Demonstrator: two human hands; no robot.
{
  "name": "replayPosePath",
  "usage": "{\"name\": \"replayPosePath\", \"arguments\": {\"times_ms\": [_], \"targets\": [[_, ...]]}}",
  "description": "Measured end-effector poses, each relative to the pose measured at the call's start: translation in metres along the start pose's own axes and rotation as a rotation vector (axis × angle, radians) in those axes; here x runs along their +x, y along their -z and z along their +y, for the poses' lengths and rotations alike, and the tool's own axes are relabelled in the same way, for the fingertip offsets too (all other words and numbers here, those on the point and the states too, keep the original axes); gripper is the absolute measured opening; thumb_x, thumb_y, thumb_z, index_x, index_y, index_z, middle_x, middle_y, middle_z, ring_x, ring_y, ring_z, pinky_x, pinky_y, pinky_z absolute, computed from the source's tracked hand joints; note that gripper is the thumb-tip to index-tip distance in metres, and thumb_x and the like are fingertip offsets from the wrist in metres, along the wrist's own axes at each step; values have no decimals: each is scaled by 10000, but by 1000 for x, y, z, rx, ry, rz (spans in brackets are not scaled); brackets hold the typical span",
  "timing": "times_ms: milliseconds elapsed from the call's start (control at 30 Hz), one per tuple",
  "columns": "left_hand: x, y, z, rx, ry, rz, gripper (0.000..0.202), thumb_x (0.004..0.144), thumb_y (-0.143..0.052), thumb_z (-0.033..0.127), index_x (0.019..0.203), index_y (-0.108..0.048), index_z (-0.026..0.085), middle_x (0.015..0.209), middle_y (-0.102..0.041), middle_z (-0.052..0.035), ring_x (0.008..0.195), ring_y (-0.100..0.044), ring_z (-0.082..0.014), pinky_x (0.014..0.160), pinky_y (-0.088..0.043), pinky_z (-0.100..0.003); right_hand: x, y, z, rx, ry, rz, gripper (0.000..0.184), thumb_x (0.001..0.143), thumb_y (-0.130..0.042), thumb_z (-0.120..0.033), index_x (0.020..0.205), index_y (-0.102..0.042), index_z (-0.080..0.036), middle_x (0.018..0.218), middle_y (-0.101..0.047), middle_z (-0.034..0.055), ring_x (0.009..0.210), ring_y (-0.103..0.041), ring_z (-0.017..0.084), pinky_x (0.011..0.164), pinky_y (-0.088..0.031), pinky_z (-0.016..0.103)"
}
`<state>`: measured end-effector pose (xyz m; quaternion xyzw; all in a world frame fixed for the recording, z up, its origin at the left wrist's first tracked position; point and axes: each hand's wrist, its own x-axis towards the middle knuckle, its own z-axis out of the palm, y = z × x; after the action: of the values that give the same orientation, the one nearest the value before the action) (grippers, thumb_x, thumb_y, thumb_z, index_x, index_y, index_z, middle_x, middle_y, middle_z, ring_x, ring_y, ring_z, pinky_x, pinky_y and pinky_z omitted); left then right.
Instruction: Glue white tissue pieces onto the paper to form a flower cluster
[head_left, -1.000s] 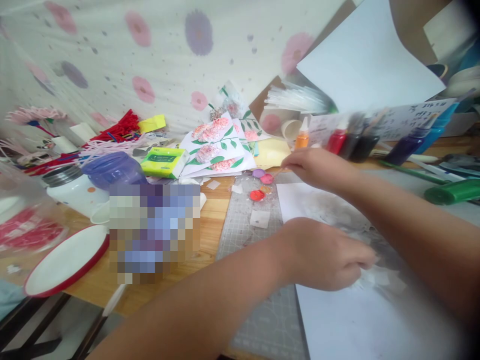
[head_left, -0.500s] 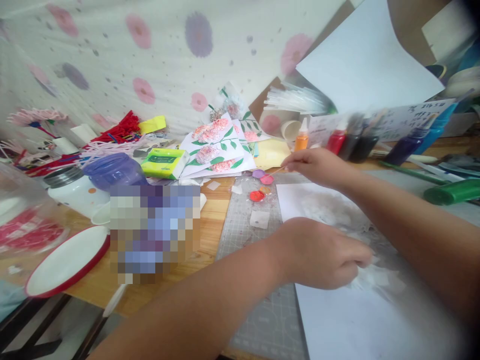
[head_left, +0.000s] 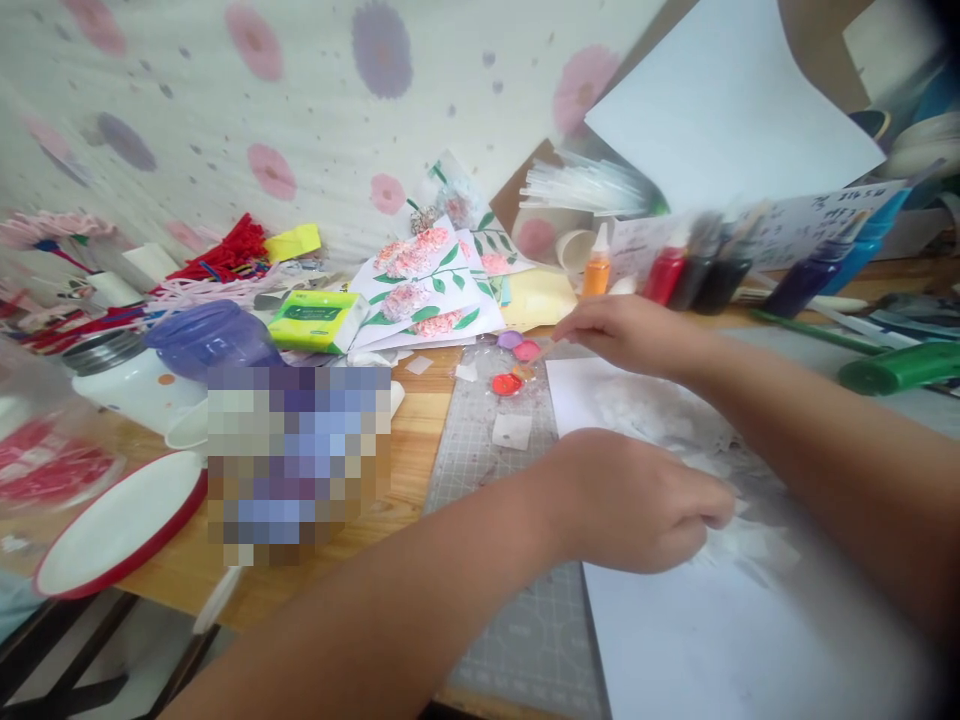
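My right hand [head_left: 626,335] pinches a thin stick [head_left: 541,352] whose tip reaches toward the small paint blobs, red [head_left: 507,384], pink [head_left: 526,350] and purple, on the grey cutting mat [head_left: 480,460]. My left hand [head_left: 634,500] rests with fingers curled and pressed on crumpled white tissue pieces [head_left: 742,545] lying on a white sheet of paper [head_left: 712,640]. What, if anything, sits inside those curled fingers is hidden.
Paint bottles [head_left: 667,275] and an orange glue bottle [head_left: 598,268] stand behind the mat. Flower-decorated cards [head_left: 427,285], a green tissue pack [head_left: 315,322], a purple jar [head_left: 210,340], a red-rimmed plate [head_left: 112,525], red pipe cleaners [head_left: 225,255] and a green marker [head_left: 900,370] crowd the wooden table.
The view has shifted slightly, so everything sits a little further left and higher. My right hand's stick stays by the paint blobs; my left hand keeps pressing the tissue.
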<state>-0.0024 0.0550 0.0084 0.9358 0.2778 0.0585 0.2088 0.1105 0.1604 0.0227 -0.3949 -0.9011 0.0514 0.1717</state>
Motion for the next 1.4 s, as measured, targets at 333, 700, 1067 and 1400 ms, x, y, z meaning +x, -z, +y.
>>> {"name": "replayPosePath", "arguments": {"times_ms": [333, 700, 1067, 1400], "targets": [[1, -1, -1, -20, 10, -21, 189, 759, -382, 157, 770, -560, 221, 831, -643, 68, 762, -564, -103, 542, -345, -216, -1, 2, -1, -34, -5, 3, 303, 813, -381, -218, 957, -648, -219, 968, -643, 10, 838, -574, 166, 693, -444, 284], [0, 1, 0, -31, 19, -43, 197, 766, -376, 154, 784, -558, 226, 847, -639, 62, 775, -556, -110, 563, -350, -222, 0, 3, -1, -36, -33, -11, 302, 795, -393, -203, 952, -651, -220, 962, -653, -3, 825, -581, 160, 695, -447, 275], [0, 1, 1, -13, 10, -41, 201, 761, -375, 154, 783, -563, 223, 840, -637, 64, 776, -556, -103, 561, -356, -225, -3, 2, -3, 45, -131, -13, 279, 798, -404, -233, 922, -653, -223, 887, -658, -6, 743, -568, 136, 626, -421, 244], [-1, -1, 2, -10, 18, -7, 209, 752, -382, 147, 789, -572, 224, 842, -643, 70, 768, -556, -96, 504, -308, -219, -2, -4, -16, 62, -49, 34, 266, 767, -408, -167, 865, -654, -198, 794, -656, -2, 680, -555, 121, 578, -393, 218]]}}
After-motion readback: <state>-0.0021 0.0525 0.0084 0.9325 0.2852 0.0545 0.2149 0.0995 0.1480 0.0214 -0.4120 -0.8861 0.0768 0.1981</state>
